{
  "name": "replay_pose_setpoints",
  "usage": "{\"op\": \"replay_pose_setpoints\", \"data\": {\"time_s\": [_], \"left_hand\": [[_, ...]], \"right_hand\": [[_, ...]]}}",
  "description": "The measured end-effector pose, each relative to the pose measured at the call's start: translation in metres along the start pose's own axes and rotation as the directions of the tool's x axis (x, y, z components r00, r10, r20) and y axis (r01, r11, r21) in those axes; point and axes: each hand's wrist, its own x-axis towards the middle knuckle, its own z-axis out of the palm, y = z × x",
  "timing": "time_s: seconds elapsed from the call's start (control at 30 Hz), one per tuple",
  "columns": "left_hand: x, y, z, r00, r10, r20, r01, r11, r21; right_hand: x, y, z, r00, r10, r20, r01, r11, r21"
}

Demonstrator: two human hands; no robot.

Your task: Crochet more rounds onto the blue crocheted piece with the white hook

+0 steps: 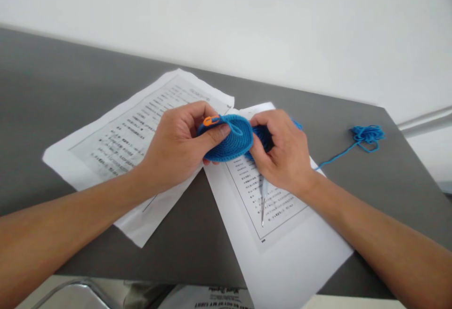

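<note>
A round blue crocheted piece point(233, 142) is held above the papers, between both hands. My left hand point(183, 144) grips its left side, thumb on top near a loose yarn loop. An orange stitch marker point(211, 121) sits on its upper left edge beside that thumb. My right hand point(278, 149) pinches the right edge of the piece, with more blue crochet partly hidden behind its fingers. Below the right palm, a slim pale hook point(263, 205) with a metal tip points down over the right sheet; its upper part is hidden by the hand.
Two printed sheets, one on the left point(123, 130) and one on the right point(278, 262), lie on the dark grey table point(70, 78). At the right, a tangle of blue yarn point(367, 135) trails a strand toward my right wrist. A white wall stands behind.
</note>
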Motion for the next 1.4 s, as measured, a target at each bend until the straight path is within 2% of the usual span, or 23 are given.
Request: {"op": "replay_pose_setpoints", "data": {"time_s": [0.13,0.27,0.47,0.6,0.7,0.8,1.03,1.23,1.4], "left_hand": [[-0.005,0.002,0.005,0.997,-0.060,0.050,0.066,0.988,-0.137],[-0.014,0.008,0.011,0.993,-0.065,0.099,0.079,0.986,-0.144],[-0.022,0.014,0.016,0.989,-0.081,0.121,0.091,0.993,-0.076],[-0.023,0.018,0.016,0.990,-0.078,0.118,0.081,0.997,-0.017],[-0.024,0.021,0.015,0.989,-0.058,0.136,0.052,0.998,0.043],[-0.025,0.021,0.014,0.984,-0.032,0.174,0.016,0.996,0.093],[-0.027,0.016,0.015,0.953,-0.089,0.288,0.078,0.996,0.049],[-0.027,0.018,0.014,0.935,-0.125,0.331,0.112,0.992,0.059],[-0.026,0.015,0.014,0.922,-0.164,0.351,0.155,0.986,0.053]], "right_hand": [[-0.002,-0.003,-0.008,1.000,-0.015,-0.025,0.015,0.999,0.035],[-0.006,-0.006,-0.016,0.997,0.014,-0.080,-0.008,0.997,0.075],[-0.007,-0.009,-0.022,0.957,0.226,-0.182,-0.172,0.947,0.273],[-0.007,-0.016,-0.027,0.948,0.283,-0.149,-0.192,0.876,0.442],[-0.008,-0.024,-0.031,0.962,0.267,-0.054,-0.192,0.805,0.562],[-0.010,-0.031,-0.032,0.977,0.213,0.026,-0.188,0.790,0.583],[-0.010,-0.036,-0.026,0.996,0.091,0.000,-0.077,0.842,0.535],[-0.007,-0.036,-0.026,0.997,0.045,-0.057,-0.005,0.829,0.560],[-0.008,-0.036,-0.027,0.993,0.116,-0.025,-0.076,0.785,0.615]]}}
